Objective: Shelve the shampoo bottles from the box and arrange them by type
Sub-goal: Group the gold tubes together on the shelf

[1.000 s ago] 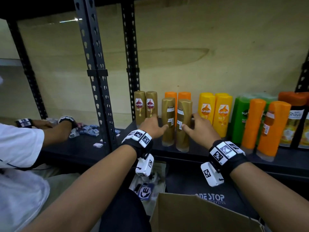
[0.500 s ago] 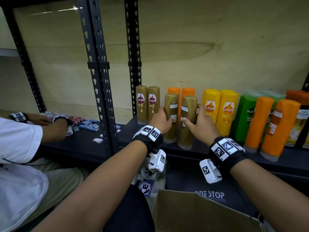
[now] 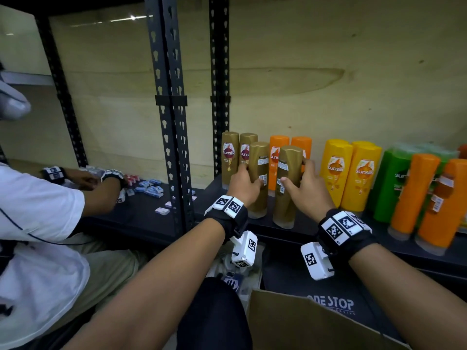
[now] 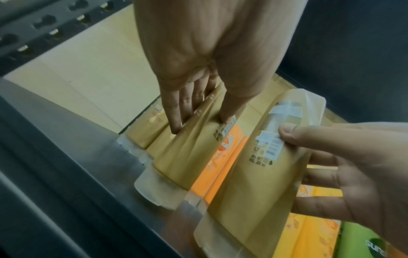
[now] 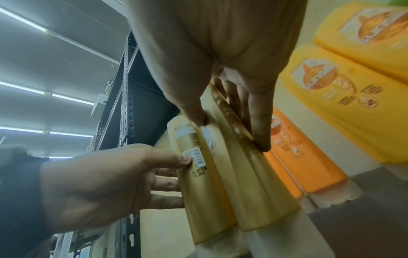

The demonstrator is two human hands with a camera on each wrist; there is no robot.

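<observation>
Two gold shampoo bottles stand cap-down near the front of the dark shelf [image 3: 316, 231], back labels toward me. My left hand [image 3: 249, 176] grips the left gold bottle [image 3: 259, 198], thumb on its barcode label, fingers round its far side. My right hand [image 3: 295, 173] grips the right gold bottle [image 3: 285, 205] the same way. The left wrist view shows the left hand [image 4: 202, 122] on its bottle [image 4: 187, 157]. The right wrist view shows the right hand [image 5: 229, 130] on its bottle [image 5: 253, 192]. Two more gold bottles [image 3: 230, 157] stand behind, front labels out.
Along the shelf to the right stand orange bottles [image 3: 278, 152], yellow bottles [image 3: 350, 173], a green bottle [image 3: 393, 180] and more orange bottles [image 3: 429, 200] at the front. A cardboard box [image 3: 290, 327] sits below me. On the left, another person's hands [image 3: 86, 178] sort small packets [image 3: 151, 189] beyond the uprights [image 3: 171, 109].
Both hands have closed further round the two gold bottles, and a small gap has opened between the bottles. They stand a little further back on the shelf.
</observation>
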